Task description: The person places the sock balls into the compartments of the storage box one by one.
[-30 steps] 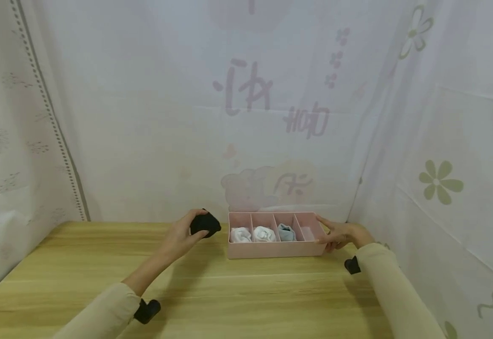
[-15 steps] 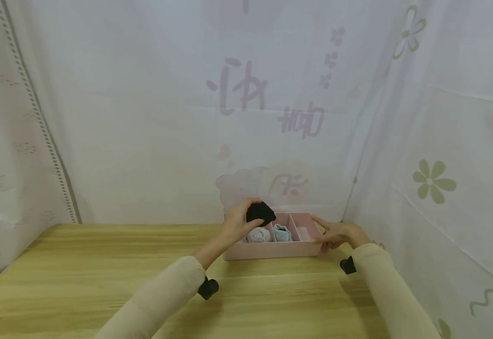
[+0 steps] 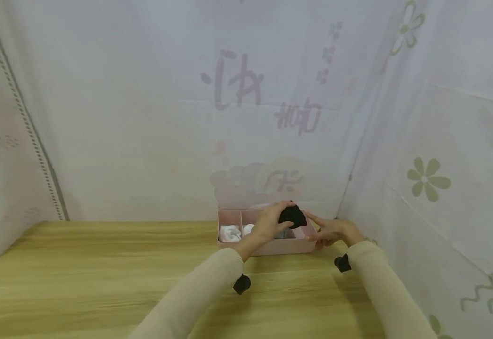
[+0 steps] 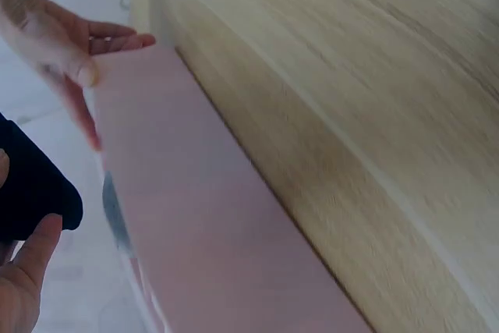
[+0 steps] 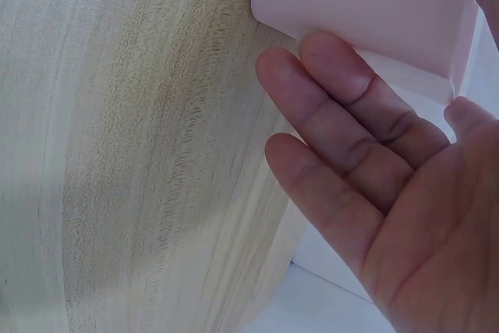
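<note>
A pink divided box (image 3: 229,247) stands on the wooden table (image 3: 102,273) near the back right corner. My left hand (image 3: 271,223) grips a rolled black sock (image 3: 292,216) and holds it over the box's right compartments. The black sock (image 4: 27,193) also shows in the left wrist view, above the pink box's front wall (image 4: 203,224). My right hand (image 3: 330,231) rests with straight fingers against the box's right end; in the right wrist view its fingers (image 5: 343,154) lie flat beside the box corner (image 5: 366,13). Rolled white socks (image 3: 230,232) fill the left compartments.
White printed cloth walls (image 3: 165,117) close in the table at the back, left and right. The box sits close to the right cloth wall (image 3: 420,165). Bare tabletop stretches to the left and front of the box.
My left hand carried the black sock rightward from left of the box to above its right compartments. My right hand stayed at the box's right end.
</note>
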Action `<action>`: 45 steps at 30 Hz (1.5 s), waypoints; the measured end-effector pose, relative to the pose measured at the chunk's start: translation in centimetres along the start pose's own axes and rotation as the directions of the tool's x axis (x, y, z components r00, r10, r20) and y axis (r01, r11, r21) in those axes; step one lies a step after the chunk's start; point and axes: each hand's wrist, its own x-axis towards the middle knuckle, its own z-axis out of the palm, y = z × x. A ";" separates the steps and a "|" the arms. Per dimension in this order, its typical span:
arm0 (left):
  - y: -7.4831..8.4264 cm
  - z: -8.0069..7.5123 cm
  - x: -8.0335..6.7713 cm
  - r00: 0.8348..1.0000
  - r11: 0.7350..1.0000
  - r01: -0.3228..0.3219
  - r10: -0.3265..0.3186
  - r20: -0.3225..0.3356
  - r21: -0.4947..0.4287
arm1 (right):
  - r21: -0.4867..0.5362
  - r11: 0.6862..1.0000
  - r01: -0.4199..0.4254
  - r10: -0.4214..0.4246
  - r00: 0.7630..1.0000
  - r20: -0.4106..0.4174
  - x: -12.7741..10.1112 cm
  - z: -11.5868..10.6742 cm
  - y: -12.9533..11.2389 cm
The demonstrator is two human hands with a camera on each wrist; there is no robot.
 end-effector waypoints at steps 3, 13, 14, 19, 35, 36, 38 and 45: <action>0.2 0.9 0.1 1.000 0.999 -0.002 0.001 0.025 0.036 | 0.021 1.000 0.000 0.000 1.000 0.006 0.2 0.2 0.0; -0.4 3.3 0.0 0.994 0.967 -0.064 0.040 0.102 0.248 | 0.070 0.998 -0.003 0.003 1.000 -0.007 0.6 1.2 0.0; -0.4 3.5 0.0 0.994 0.962 -0.066 0.039 0.106 0.265 | 0.071 0.997 0.000 0.000 1.000 -0.006 0.6 1.3 0.0; -0.7 4.1 0.1 0.995 0.948 -0.065 0.036 0.098 0.310 | 0.058 0.998 0.000 0.000 1.000 -0.007 0.7 1.7 -0.3; 1.2 5.5 1.5 0.884 0.571 -0.391 0.015 0.467 0.722 | 0.050 0.999 0.006 -0.006 1.000 -0.001 0.8 0.6 0.0; 1.3 5.6 1.6 0.871 0.569 -0.401 -0.005 0.491 0.718 | 0.052 0.999 0.008 -0.008 1.000 0.001 0.8 0.6 0.0; 1.5 6.0 1.7 0.851 0.606 -0.397 -0.037 0.523 0.689 | 0.046 0.999 0.018 -0.018 1.000 0.002 0.8 0.5 0.2; 1.0 6.5 2.2 0.834 0.801 -0.295 -0.051 0.550 0.521 | 0.054 0.999 0.008 -0.006 1.000 -0.026 0.5 -0.1 0.6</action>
